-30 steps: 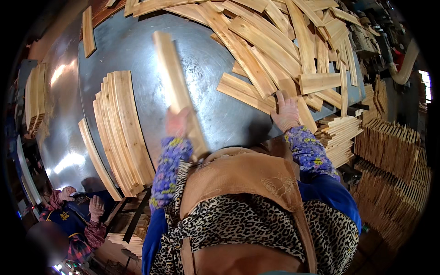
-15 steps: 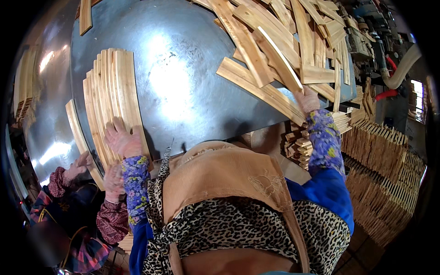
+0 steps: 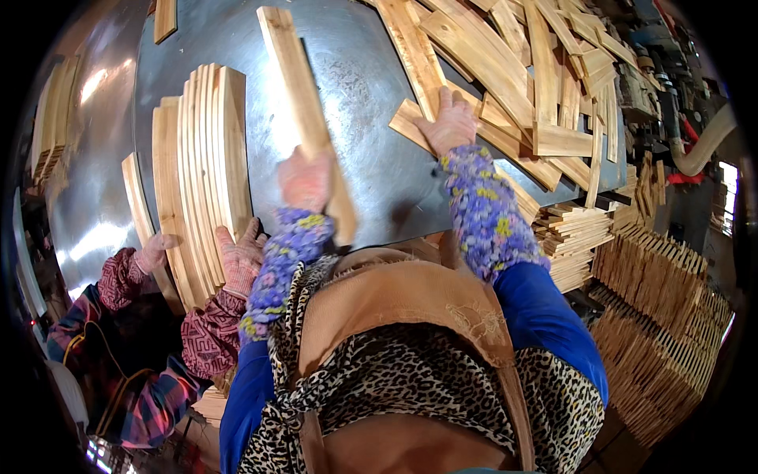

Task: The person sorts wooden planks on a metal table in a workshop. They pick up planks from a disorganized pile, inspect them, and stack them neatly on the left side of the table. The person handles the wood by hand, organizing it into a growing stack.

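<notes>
My left hand (image 3: pixel 305 182), blurred by motion, is closed around a long pale wooden board (image 3: pixel 288 71). That board slants over the metal table, its lower end reaching close to my apron. At the left edge of the wood pile, my right hand (image 3: pixel 450 122) grips the near end of another wooden board (image 3: pixel 412 51), thumb on one side and fingers on the other. A shorter board end (image 3: pixel 407 122) pokes out beneath it. Left of my left arm stands a row of boards (image 3: pixel 209 158) side by side, with a co-worker's gloved hand (image 3: pixel 241 257) at its near end.
A loose heap of boards (image 3: pixel 478 51) covers the table's far right. The co-worker's other hand (image 3: pixel 155 253) is by a single board (image 3: pixel 136 193). Stacked boards (image 3: pixel 572 241) and tall wood piles (image 3: pixel 655 316) stand right of the metal table (image 3: pixel 363 134). Machinery (image 3: pixel 671 103) lies beyond.
My left hand has left the board row and now holds a board over the table's middle. My right hand has moved left to another board in the heap. The co-worker's hand has shifted along the row.
</notes>
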{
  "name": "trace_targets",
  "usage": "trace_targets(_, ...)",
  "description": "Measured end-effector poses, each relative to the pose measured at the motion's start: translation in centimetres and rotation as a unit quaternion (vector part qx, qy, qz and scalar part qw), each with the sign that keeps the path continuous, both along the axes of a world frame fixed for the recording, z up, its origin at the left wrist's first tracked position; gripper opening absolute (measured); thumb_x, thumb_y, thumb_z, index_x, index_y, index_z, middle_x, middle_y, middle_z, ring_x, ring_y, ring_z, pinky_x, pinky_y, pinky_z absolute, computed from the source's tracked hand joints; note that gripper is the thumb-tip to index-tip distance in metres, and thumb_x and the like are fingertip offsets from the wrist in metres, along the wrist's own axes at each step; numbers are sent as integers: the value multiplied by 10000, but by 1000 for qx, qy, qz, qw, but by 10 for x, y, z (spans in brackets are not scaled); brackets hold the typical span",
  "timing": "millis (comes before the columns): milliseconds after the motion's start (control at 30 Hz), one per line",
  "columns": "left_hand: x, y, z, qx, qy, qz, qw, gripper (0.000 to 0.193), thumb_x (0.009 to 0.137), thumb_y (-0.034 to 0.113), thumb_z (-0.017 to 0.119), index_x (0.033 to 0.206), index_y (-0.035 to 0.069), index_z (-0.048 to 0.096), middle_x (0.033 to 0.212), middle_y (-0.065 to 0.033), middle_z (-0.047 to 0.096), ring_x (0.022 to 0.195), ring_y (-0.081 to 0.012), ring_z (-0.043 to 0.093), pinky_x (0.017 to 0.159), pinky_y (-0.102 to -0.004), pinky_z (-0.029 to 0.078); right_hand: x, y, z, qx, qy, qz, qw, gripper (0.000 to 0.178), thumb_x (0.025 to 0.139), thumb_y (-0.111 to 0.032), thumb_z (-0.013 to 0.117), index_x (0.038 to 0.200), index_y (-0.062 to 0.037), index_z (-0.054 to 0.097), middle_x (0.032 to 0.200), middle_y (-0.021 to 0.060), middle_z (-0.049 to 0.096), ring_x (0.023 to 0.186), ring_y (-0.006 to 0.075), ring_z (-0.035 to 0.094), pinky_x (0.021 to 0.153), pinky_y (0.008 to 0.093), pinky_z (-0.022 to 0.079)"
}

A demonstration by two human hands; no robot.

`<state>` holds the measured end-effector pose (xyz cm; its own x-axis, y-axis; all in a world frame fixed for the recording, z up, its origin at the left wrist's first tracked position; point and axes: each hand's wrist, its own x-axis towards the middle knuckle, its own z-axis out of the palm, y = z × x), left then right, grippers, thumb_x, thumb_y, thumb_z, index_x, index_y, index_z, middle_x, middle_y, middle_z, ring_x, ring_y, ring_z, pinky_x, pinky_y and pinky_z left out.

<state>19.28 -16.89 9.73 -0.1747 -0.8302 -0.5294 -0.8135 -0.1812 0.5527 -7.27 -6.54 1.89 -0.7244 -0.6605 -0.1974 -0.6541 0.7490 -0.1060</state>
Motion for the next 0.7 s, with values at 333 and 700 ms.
trace_targets(333,165,-28,-67,-418,-162,-74,891,695,914,254,808,1517,25,549,1477,-275,622,1353,-449,599,1165,-516,483,-5,21,6,-280,-674,-171,662,602,914,-147,629,1461,97,583,1225,194,757,1116,306,756,1039,435,618)
trace_targets(700,22,26,-81,-9,83,-72,994,538,960,355,731,1375,13,698,1247,-237,761,1137,-390,732,1049,-478,549,-21,153,-15,36,-3,51,998,923,877,-524,833,1607,-72,495,1592,262,533,1471,436,489,1238,528,406)
